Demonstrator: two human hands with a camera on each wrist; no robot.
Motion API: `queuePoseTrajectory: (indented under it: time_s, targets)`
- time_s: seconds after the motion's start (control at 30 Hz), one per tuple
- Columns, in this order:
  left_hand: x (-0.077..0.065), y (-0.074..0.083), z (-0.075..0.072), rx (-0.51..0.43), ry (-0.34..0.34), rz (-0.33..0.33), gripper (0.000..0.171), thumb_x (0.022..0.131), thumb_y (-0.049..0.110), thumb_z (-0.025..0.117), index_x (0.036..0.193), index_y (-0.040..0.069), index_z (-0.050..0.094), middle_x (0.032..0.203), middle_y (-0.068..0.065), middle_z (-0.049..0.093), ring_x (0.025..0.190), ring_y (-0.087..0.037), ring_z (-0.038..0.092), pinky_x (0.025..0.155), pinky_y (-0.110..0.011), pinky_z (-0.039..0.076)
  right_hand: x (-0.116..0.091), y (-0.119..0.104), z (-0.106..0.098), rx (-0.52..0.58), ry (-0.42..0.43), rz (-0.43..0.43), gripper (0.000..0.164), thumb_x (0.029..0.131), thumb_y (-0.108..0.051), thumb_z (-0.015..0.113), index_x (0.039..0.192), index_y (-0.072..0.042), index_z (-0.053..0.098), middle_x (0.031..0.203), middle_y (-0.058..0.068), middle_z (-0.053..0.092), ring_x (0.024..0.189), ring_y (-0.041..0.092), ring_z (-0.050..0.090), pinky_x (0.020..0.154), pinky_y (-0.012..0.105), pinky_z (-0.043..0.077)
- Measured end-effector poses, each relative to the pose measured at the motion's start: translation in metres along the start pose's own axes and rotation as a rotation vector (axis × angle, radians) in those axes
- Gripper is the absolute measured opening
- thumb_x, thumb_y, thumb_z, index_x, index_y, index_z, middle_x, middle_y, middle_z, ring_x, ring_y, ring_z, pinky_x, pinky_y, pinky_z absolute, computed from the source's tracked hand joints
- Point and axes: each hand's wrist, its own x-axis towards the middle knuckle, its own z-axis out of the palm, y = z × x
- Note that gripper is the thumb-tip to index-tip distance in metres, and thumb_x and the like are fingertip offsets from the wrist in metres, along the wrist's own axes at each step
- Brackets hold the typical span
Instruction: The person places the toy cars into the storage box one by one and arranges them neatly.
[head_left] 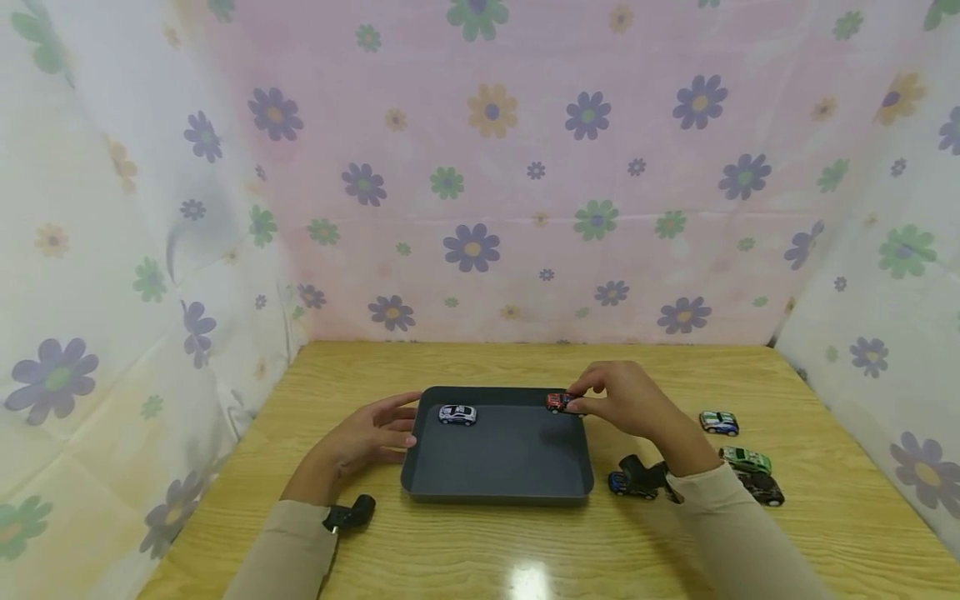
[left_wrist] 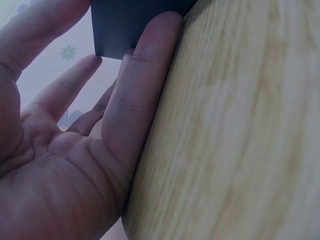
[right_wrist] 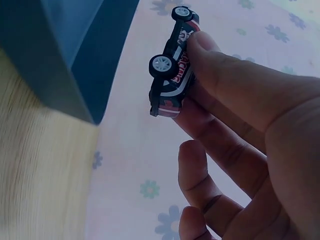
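Observation:
A red and black toy car is pinched between the thumb and fingers of my right hand, over the right back corner of a dark grey tray. In the right wrist view the toy car shows its white-spoked wheels and hangs clear of the tray wall. My left hand touches the tray's left side with its fingers stretched out. The left wrist view has those fingers against the tray's dark wall. A white and black toy car sits inside the tray at the back left.
Right of the tray, on the wooden table, stand a white-blue-green toy car, a green toy car, a dark toy car and a blue toy car partly behind the right wrist's camera. Flowered cloth encloses the table's back and sides.

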Motion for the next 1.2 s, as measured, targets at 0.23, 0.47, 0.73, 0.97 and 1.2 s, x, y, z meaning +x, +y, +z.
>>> queuePoseTrajectory:
  time_s: [0.23, 0.47, 0.73, 0.97, 1.2]
  targets:
    - [0.000, -0.001, 0.000, 0.002, 0.008, -0.005, 0.084, 0.093, 0.005, 0.075, 0.163, 0.023, 0.032, 0.163, -0.020, 0.037, 0.137, -0.034, 0.054, 0.100, -0.053, 0.057, 0.013, -0.005, 0.008, 0.014, -0.010, -0.030, 0.015, 0.092, -0.030, 0.079, 0.105, -0.025, 0.082, 0.106, -0.008, 0.075, 0.092, 0.011, 0.065, 0.079, 0.035, 0.055]
    - [-0.001, 0.001, 0.001, -0.009, 0.007, -0.012, 0.084, 0.093, 0.004, 0.075, 0.164, 0.023, 0.032, 0.163, -0.021, 0.037, 0.137, -0.033, 0.055, 0.100, -0.053, 0.057, 0.022, -0.012, 0.016, 0.038, -0.008, -0.044, 0.015, 0.092, -0.030, 0.080, 0.105, -0.023, 0.083, 0.103, -0.008, 0.075, 0.087, 0.008, 0.064, 0.075, 0.033, 0.054]
    - [-0.002, 0.002, 0.001, 0.010, -0.002, -0.005, 0.085, 0.094, 0.005, 0.074, 0.165, 0.021, 0.029, 0.163, -0.022, 0.035, 0.137, -0.034, 0.054, 0.101, -0.052, 0.057, 0.036, -0.022, 0.028, 0.074, -0.022, -0.033, 0.017, 0.091, -0.030, 0.081, 0.105, -0.022, 0.083, 0.099, -0.008, 0.074, 0.078, 0.005, 0.060, 0.066, 0.027, 0.051]
    - [-0.002, 0.001, 0.001, 0.010, 0.007, -0.011, 0.085, 0.093, 0.007, 0.076, 0.163, 0.024, 0.032, 0.163, -0.020, 0.037, 0.137, -0.033, 0.054, 0.101, -0.052, 0.057, 0.047, -0.032, 0.040, 0.087, -0.051, -0.014, 0.016, 0.091, -0.030, 0.081, 0.104, -0.022, 0.084, 0.097, -0.008, 0.073, 0.080, 0.005, 0.062, 0.067, 0.028, 0.053]
    - [-0.002, 0.001, 0.000, 0.012, -0.010, -0.002, 0.085, 0.093, 0.008, 0.076, 0.164, 0.023, 0.031, 0.164, -0.021, 0.034, 0.139, -0.035, 0.052, 0.102, -0.052, 0.056, 0.056, -0.041, 0.050, 0.097, -0.079, -0.003, 0.016, 0.091, -0.032, 0.081, 0.104, -0.023, 0.084, 0.098, -0.010, 0.074, 0.084, 0.005, 0.064, 0.070, 0.028, 0.054]
